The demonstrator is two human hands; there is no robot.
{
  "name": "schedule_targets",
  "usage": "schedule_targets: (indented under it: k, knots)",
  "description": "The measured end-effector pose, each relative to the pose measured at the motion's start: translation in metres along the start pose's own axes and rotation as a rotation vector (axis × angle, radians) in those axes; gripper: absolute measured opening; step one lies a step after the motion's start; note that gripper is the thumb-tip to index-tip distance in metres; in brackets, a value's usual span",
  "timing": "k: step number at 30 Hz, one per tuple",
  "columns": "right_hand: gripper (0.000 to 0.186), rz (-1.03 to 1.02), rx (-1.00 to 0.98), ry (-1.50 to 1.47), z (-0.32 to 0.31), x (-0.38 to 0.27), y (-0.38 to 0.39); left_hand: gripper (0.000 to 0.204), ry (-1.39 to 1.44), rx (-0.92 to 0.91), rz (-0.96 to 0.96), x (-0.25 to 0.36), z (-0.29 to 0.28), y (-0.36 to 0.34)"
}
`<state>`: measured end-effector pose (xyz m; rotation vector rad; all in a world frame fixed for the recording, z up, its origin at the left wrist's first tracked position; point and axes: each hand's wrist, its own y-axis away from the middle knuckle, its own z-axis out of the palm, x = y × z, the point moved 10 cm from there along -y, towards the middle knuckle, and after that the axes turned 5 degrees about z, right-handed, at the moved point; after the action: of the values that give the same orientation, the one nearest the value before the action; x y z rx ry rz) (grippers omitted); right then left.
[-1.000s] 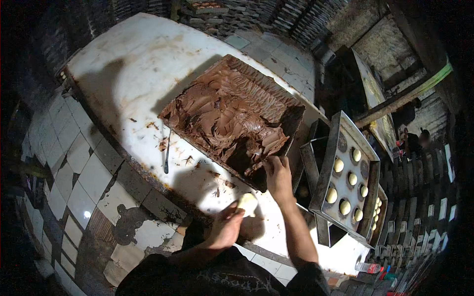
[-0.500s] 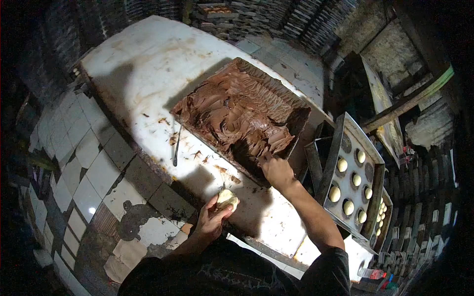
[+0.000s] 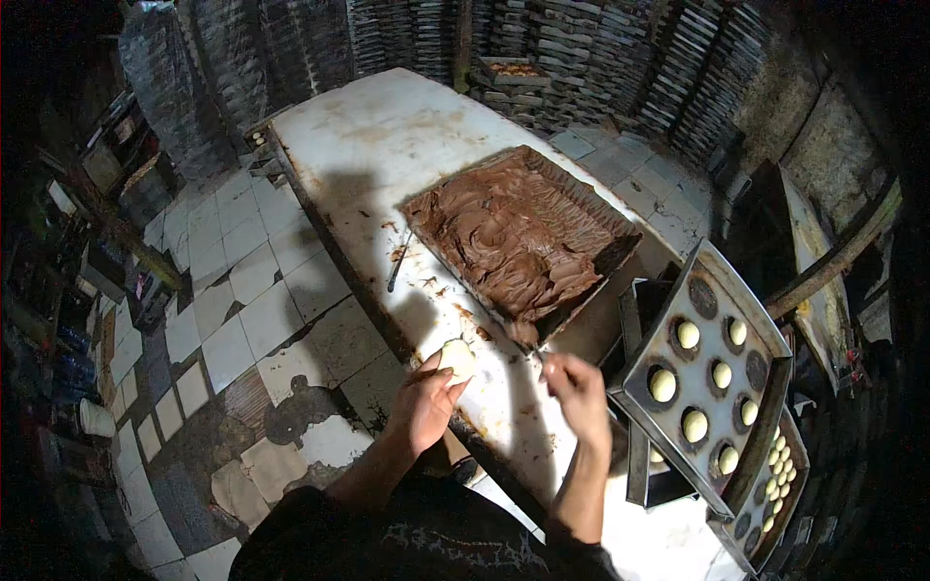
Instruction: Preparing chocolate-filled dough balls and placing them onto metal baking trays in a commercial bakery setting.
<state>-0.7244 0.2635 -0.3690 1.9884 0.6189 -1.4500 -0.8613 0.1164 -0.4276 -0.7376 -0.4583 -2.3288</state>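
Observation:
A flattened round of pale dough (image 3: 457, 361) rests in my left hand (image 3: 424, 402), whose fingers and thumb are closed on its edge. My right hand (image 3: 578, 387) is closed round a slim utensil whose kind is blurred by motion. On the utensil's tip sits a lump of brown paste (image 3: 524, 334), just off the near corner of a large rectangular pan (image 3: 612, 288). Thick, chocolate-like brown paste (image 3: 504, 232) fills much of that pan. A thin dark-handled tool (image 3: 398, 263) leans at the pan's left side.
The white table (image 3: 378, 107) is smeared with brown. To the right, a tilted metal baking tray (image 3: 702, 339) holds several dough balls (image 3: 695, 426) in dark round spots. Another tray (image 3: 796, 484) with many small balls lies lower right. A tiled floor (image 3: 232, 349) runs along the left.
My right hand has come out of the pan toward me, bringing the lump of paste on the utensil. The dough stays in my left hand, now showing flatter. The view has shifted.

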Motion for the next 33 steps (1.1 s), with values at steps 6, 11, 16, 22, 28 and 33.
schedule_targets:
  k: [6, 11, 16, 22, 28, 33]
  knots:
    - [0.021, -0.603, 0.372, 0.076, 0.025, -0.007, 0.06, 0.023, -1.293, -0.294, 0.302, 0.016, 0.067, 0.018]
    - [0.039, -0.846, 0.461, 0.229, 0.027, 0.036, 0.044, 0.032, -1.947, -0.307, -0.098, 0.038, 0.052, 0.025]
    - [0.034, -0.249, 0.518, 0.337, 0.007, 0.102, -0.002, 0.063, 0.07, -0.234, 0.027, 0.083, 0.033, 0.027]
    - [0.028, -0.379, 0.913, 0.549, 0.032, 0.036, 0.054, 0.073, 0.107, -0.244, -0.138, 0.036, -0.022, 0.023]
    - [0.037, 0.129, -0.057, 0.045, 0.1, 0.009, 0.076, 0.097, -0.187, -0.647, -0.495, -0.029, 0.007, 0.072]
    - [0.03, 0.024, -0.018, 0.343, 0.063, -0.012, 0.125, 0.07, -0.031, -0.629, -0.785, -0.057, 0.037, 0.107]
